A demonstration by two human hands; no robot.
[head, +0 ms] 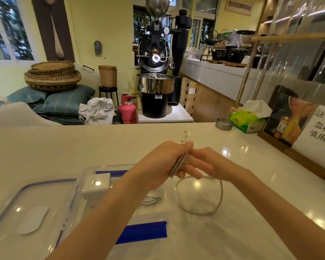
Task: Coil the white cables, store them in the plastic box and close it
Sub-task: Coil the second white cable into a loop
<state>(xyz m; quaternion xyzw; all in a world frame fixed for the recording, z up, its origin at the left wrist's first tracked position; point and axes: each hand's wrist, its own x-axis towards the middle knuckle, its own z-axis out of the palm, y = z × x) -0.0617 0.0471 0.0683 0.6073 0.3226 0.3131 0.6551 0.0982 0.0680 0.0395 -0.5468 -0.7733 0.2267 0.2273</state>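
Observation:
My left hand (158,162) grips a folded bundle of a white cable (220,196), its plug sticking up above my fingers. A loose loop of that cable hangs down to the counter. My right hand (210,164) touches the bundle from the right and pinches the loop's upper end. The clear plastic box (86,177) with blue clips stands open under my left forearm. Inside it lie a white charger block (97,186) and a coiled white cable (152,198). The clear lid (23,212) lies flat to the left of the box.
The white counter (64,147) carries a metal ashtray (224,124) and a green tissue pack (247,121) at the far right, beside a display case (296,117) with a printed sign. A coffee roaster (155,72) and a pink gas cylinder (127,109) stand beyond the counter.

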